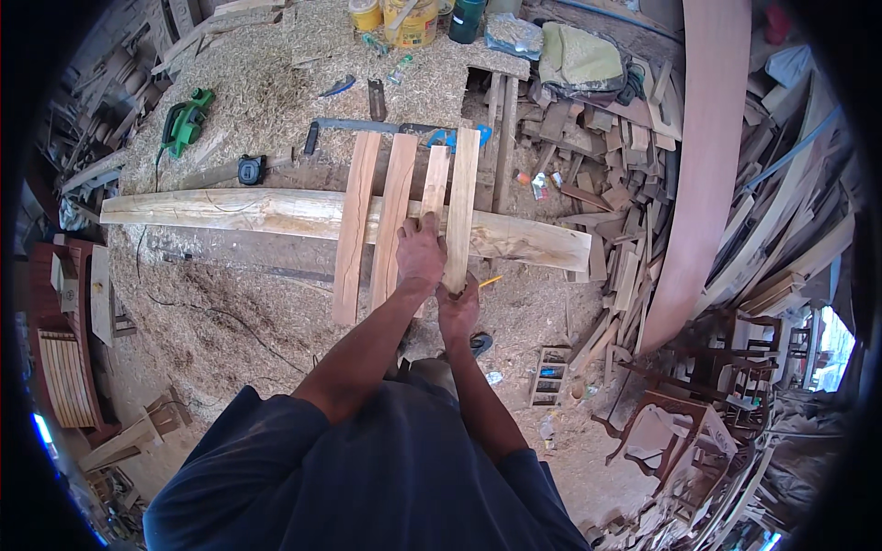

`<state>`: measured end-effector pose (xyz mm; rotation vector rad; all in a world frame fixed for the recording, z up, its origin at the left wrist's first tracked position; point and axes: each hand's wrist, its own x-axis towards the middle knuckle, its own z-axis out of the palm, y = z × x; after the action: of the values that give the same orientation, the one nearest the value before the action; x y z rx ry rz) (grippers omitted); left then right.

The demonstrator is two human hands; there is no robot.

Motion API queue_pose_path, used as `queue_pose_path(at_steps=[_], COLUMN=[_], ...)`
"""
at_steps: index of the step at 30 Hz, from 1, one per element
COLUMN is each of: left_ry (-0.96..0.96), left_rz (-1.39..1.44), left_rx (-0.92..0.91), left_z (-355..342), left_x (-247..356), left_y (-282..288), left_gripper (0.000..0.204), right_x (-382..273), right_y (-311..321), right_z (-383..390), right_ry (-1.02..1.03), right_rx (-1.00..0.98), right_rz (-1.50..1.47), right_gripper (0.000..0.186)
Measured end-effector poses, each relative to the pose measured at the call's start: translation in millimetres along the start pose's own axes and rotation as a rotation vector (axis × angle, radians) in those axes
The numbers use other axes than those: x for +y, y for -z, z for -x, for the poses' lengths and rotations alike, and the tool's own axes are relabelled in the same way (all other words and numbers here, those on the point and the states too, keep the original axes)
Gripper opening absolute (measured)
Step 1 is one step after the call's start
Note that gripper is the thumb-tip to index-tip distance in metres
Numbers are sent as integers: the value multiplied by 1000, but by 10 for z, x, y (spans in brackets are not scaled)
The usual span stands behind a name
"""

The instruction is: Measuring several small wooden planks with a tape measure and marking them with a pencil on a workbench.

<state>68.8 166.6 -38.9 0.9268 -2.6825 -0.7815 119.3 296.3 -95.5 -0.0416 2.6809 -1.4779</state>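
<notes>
Several wooden slats lie side by side across a long pale board. My left hand is closed over the short third slat, its fingers pointing away from me. Just to its right, my right hand grips the near end of the rightmost slat; part of that grip is hidden by the wood. A yellow pencil shows beside my right hand; I cannot tell whether the fingers touch it. To the left are two wider reddish slats, the outermost slat and its neighbour, untouched.
Behind the slats lies a handsaw with a blue handle. A tape measure and a green power tool sit at the left among shavings. Wood offcuts pile up at the right, beside a tall curved plank. Buckets stand at the back.
</notes>
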Motion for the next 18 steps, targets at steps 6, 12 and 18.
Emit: queue_pose_path(at_steps=[6,12,18], left_ry=[44,18,23], left_rz=[27,-19,-17], left_rx=[-18,58,69], left_z=[-8,20,31], left_x=[17,31,45], left_y=[-12,-89,-122], left_gripper=[50,48,48], right_x=[-1,64,88], right_y=[4,34,46], right_z=[-2,-6,1], right_ry=[44,99,109], right_rx=[4,-13,-9], right_rz=[-51,-80,-48], right_gripper=[66,66,66])
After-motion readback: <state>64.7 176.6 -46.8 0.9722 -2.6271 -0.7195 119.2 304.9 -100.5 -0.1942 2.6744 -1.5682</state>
